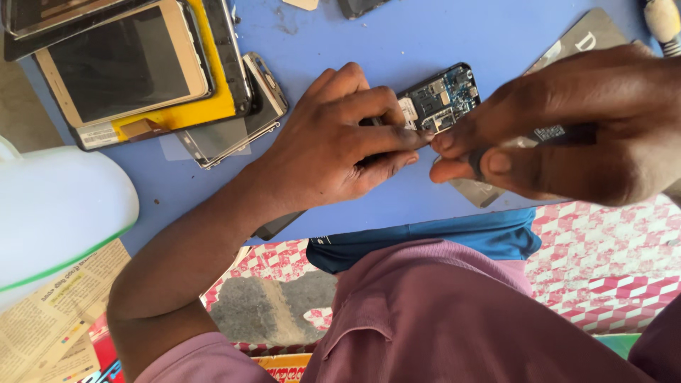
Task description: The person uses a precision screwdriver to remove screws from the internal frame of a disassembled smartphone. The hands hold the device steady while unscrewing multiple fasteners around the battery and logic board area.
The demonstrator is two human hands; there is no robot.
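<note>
An opened phone [443, 99] with its blue circuit board bare lies on the blue table [397, 42]. My left hand [340, 142] rests on the phone's near end and pins it down, fingertips on the board's edge. My right hand [567, 131] is closed around a thin dark tool [560, 132], and its thumb and forefinger meet the left fingertips at the board. The tool's tip is hidden between the fingers.
A stack of tablets and loose screens [135, 64] lies at the far left of the table. A white plastic container [57, 206] stands at the left edge over newspaper [50, 319]. A grey flat panel [582, 35] lies under my right hand. Red-and-white patterned floor [603, 262] shows below.
</note>
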